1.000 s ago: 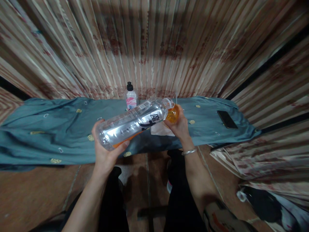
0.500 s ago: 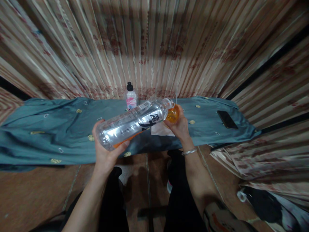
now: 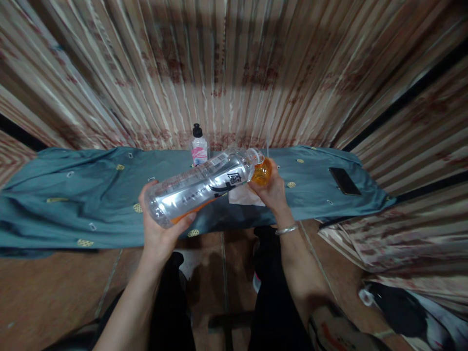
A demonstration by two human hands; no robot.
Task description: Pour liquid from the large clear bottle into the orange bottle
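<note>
My left hand (image 3: 159,229) is wrapped round the base end of a large clear plastic drink bottle (image 3: 193,190). The bottle has a silver label with black characters and lies tilted in the air, its uncapped mouth down to the right. An orange strip shows along its lower side. My right hand (image 3: 274,192) is closed round a small amber cup (image 3: 261,173), right at the bottle's mouth. Whether the amber is the cup or liquid in it, I cannot tell. My fingers hide part of the cup.
A pump-shaped bottle with a black cap and pink label (image 3: 199,150) stands behind on the teal cloth-covered table (image 3: 91,195). A white tissue (image 3: 243,196) lies under my right hand. A black phone (image 3: 344,181) is at the right. Curtains (image 3: 226,73) hang behind.
</note>
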